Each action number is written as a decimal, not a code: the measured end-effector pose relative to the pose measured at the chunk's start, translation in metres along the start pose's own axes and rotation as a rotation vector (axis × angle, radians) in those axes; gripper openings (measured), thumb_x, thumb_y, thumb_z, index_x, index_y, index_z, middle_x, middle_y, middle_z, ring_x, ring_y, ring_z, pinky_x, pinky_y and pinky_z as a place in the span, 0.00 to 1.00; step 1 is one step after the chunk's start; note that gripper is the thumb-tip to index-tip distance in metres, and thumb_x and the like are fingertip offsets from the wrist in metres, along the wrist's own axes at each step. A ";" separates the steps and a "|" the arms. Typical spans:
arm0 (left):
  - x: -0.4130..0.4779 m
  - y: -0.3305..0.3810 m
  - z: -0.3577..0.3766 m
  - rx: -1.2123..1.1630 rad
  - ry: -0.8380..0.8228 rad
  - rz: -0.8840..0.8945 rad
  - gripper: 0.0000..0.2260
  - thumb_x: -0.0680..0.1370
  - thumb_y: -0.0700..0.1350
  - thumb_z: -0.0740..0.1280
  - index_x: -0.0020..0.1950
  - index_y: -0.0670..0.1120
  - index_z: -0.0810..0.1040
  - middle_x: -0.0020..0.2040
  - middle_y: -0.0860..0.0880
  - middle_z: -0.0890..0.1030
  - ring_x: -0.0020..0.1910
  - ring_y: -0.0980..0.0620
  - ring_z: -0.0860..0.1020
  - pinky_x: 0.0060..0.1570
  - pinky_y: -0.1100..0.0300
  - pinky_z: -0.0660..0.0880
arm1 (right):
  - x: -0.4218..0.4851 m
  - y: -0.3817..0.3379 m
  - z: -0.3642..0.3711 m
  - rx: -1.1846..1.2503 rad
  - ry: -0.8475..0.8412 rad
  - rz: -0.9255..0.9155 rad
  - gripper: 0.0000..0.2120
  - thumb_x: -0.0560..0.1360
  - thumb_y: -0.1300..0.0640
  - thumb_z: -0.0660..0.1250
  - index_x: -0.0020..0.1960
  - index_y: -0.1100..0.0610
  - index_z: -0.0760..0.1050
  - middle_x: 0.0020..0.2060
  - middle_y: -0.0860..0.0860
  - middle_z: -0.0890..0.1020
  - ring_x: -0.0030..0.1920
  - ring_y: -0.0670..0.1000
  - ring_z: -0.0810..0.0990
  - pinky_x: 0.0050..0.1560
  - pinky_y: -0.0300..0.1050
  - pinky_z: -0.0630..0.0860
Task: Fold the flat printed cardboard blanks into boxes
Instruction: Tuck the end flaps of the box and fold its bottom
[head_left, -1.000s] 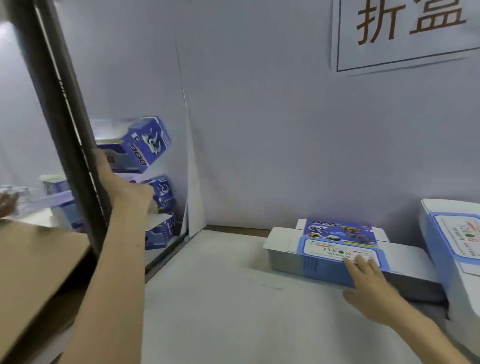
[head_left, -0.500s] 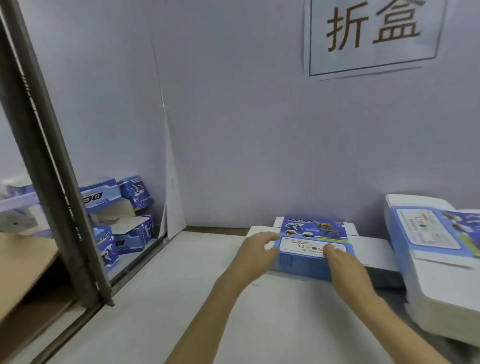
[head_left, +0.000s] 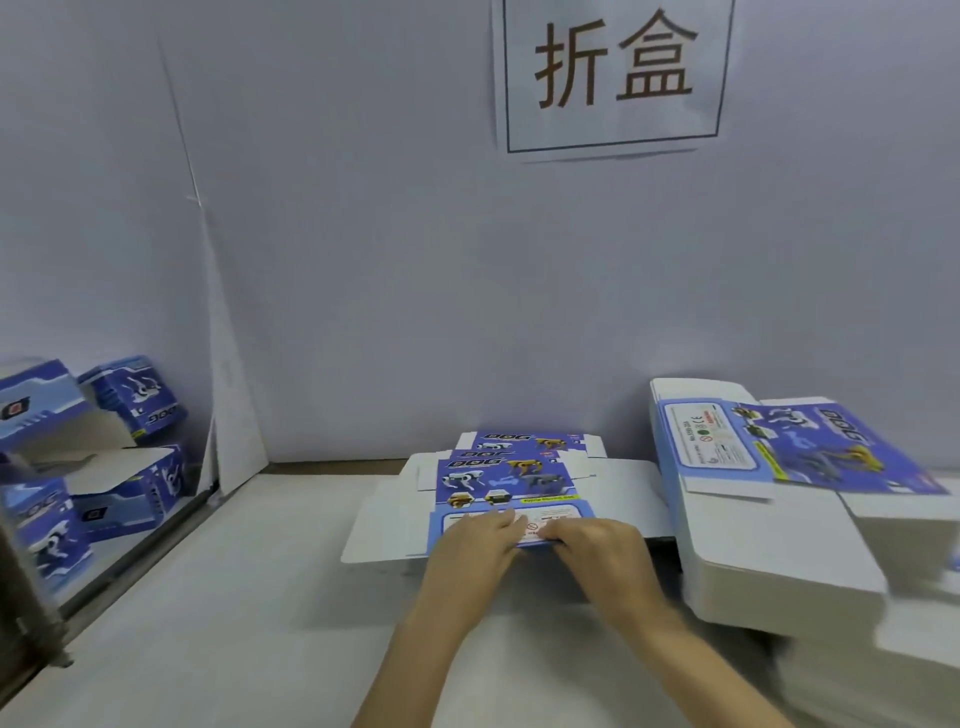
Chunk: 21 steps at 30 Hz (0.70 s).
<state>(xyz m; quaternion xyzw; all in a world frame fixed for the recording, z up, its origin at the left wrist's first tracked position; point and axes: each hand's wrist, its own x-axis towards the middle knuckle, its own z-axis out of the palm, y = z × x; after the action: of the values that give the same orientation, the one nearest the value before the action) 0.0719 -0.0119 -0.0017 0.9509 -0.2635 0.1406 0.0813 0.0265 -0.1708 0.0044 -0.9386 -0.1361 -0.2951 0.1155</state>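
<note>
I see my left hand (head_left: 475, 545) and right hand (head_left: 597, 545) side by side at lower centre, both pinching the near edge of the top printed blank (head_left: 506, 486). It lies flat, long axis left-right (just ahead of both).

The white table (head_left: 218, 623) ran up to the grey wall. On it lay a low stack of flat blanks (head_left: 506, 486) at the middle back — and a taller stack (head_left: 769, 525) just beside it on the right, printed sheets topmost on both.
</note>
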 end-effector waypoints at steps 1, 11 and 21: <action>-0.003 -0.002 0.000 0.009 0.000 0.007 0.19 0.84 0.47 0.55 0.76 0.52 0.64 0.76 0.53 0.65 0.73 0.51 0.64 0.68 0.58 0.62 | 0.003 -0.007 -0.007 -0.035 -0.075 0.025 0.11 0.63 0.53 0.81 0.44 0.50 0.84 0.38 0.45 0.86 0.36 0.47 0.83 0.32 0.35 0.75; -0.052 -0.041 -0.110 -0.067 0.876 -0.225 0.13 0.78 0.43 0.60 0.49 0.37 0.81 0.33 0.42 0.80 0.28 0.41 0.77 0.28 0.56 0.73 | 0.008 -0.045 -0.086 0.374 0.715 0.124 0.23 0.75 0.69 0.64 0.70 0.61 0.70 0.68 0.52 0.72 0.70 0.50 0.68 0.69 0.32 0.61; -0.050 0.016 -0.134 -1.224 0.799 -0.219 0.10 0.82 0.44 0.59 0.60 0.55 0.74 0.47 0.60 0.83 0.47 0.62 0.81 0.36 0.70 0.76 | -0.002 -0.047 -0.102 1.126 0.333 0.471 0.13 0.79 0.53 0.63 0.62 0.44 0.70 0.47 0.40 0.82 0.46 0.37 0.82 0.33 0.31 0.76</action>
<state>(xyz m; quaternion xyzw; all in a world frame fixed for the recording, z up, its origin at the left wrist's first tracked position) -0.0079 0.0294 0.1113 0.6328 -0.1486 0.2950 0.7003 -0.0436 -0.1570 0.0909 -0.6804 -0.0405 -0.2872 0.6730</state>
